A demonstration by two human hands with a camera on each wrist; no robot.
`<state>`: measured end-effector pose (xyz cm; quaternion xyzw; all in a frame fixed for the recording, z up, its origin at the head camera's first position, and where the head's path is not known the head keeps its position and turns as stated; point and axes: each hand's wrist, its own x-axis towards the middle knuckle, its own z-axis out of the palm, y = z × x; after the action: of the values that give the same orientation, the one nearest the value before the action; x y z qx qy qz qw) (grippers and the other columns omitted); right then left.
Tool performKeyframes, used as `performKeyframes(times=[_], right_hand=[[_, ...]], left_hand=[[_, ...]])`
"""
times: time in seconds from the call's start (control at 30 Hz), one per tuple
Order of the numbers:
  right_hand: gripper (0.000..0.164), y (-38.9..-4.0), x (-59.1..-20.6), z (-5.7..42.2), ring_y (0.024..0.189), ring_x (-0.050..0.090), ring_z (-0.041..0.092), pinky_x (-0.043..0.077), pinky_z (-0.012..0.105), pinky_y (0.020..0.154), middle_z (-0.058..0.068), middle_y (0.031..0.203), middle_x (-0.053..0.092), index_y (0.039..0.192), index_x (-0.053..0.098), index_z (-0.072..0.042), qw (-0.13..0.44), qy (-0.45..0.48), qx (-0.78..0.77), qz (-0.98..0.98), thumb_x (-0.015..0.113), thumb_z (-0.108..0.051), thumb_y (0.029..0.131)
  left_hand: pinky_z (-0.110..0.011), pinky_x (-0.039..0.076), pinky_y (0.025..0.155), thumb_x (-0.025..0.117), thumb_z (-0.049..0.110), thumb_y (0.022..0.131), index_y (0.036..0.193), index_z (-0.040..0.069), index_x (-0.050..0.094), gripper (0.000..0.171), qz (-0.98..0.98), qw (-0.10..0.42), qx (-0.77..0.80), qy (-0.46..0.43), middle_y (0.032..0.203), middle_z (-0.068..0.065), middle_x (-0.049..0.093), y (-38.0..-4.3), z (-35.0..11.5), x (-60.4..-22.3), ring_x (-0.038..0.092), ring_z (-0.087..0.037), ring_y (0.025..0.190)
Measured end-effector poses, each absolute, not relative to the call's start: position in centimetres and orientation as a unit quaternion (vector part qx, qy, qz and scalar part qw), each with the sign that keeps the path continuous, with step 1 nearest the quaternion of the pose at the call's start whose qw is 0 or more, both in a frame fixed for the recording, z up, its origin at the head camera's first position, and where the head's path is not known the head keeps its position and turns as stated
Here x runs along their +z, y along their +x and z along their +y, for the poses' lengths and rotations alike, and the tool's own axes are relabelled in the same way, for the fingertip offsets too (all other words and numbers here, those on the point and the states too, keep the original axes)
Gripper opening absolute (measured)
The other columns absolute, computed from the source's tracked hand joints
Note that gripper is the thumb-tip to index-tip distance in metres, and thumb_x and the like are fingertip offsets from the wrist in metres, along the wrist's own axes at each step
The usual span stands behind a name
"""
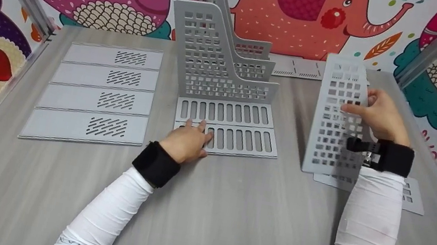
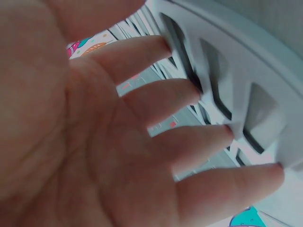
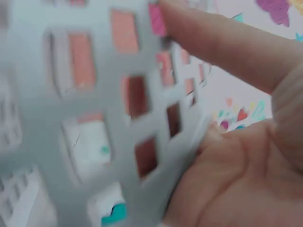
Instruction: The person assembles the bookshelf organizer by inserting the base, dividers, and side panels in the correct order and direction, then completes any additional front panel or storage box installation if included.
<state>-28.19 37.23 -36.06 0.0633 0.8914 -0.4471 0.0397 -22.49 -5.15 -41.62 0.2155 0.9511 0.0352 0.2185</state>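
My left hand [image 1: 187,140] rests with outstretched fingers on the front of a grey slotted base panel [image 1: 245,116]; its fingertips [image 2: 222,135] lie at the slots in the left wrist view. Standing up from the back of that base are three grey perforated side panels [image 1: 207,56] with curved, stepped edges, one behind another. To the right, my right hand [image 1: 386,117] pinches a loose perforated panel [image 1: 328,127] by its right edge, thumb on the near face and other fingers behind. The right wrist view shows this panel [image 3: 42,127] close up, with square holes.
Left of the base lies a flat folded panel [image 1: 72,93] with four slit-patterned sections. Another holed panel [image 1: 414,201] lies flat under the right forearm. A pale strip panel [image 1: 296,67] lies along the back wall. Printed animal walls [image 1: 300,30] enclose the wooden table [image 1: 228,222].
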Motion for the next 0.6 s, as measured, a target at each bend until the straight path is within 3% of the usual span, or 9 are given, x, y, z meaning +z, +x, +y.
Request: performKeyframes(times=[0.27, 0.4, 0.6], right_hand=[[0.045, -27.7, -34.6, 33.0, 0.109, 0.067, 0.013, 0.055, 0.017, 0.086, 0.005, 0.127, 0.068, 0.128, 0.045, -0.013, -0.025, -0.054, -0.635, 0.770, 0.072, -0.008, 0.092], [0.043, -27.8, -34.8, 32.0, 0.110, 0.068, 0.014, 0.055, 0.019, 0.090, 0.006, 0.124, 0.070, 0.128, 0.046, -0.009, -0.043, -0.092, -0.667, 0.738, 0.067, 0.002, 0.092], [0.051, -28.0, -35.1, 32.0, 0.110, 0.069, 0.014, 0.056, 0.019, 0.091, 0.006, 0.125, 0.070, 0.138, 0.044, -0.006, -0.061, -0.120, -0.681, 0.720, 0.064, 0.006, 0.093]], left_hand=[[-0.062, 0.045, 0.107, 0.061, 0.029, 0.100, 0.155, 0.013, 0.040, 0.061, 0.953, 0.207, 0.033, 0.221, 0.165, -0.020, 0.024, -22.5, -5.2, -41.7, 0.025, -0.052, 0.148], [-0.062, 0.046, 0.106, 0.060, 0.029, 0.100, 0.155, 0.013, 0.040, 0.061, 0.953, 0.207, 0.031, 0.219, 0.165, -0.020, 0.024, -22.5, -5.2, -41.7, 0.025, -0.052, 0.148], [-0.065, 0.046, 0.104, 0.062, 0.029, 0.099, 0.154, 0.013, 0.041, 0.061, 0.953, 0.205, 0.034, 0.220, 0.164, -0.020, 0.024, -22.5, -5.1, -41.7, 0.025, -0.053, 0.148]])
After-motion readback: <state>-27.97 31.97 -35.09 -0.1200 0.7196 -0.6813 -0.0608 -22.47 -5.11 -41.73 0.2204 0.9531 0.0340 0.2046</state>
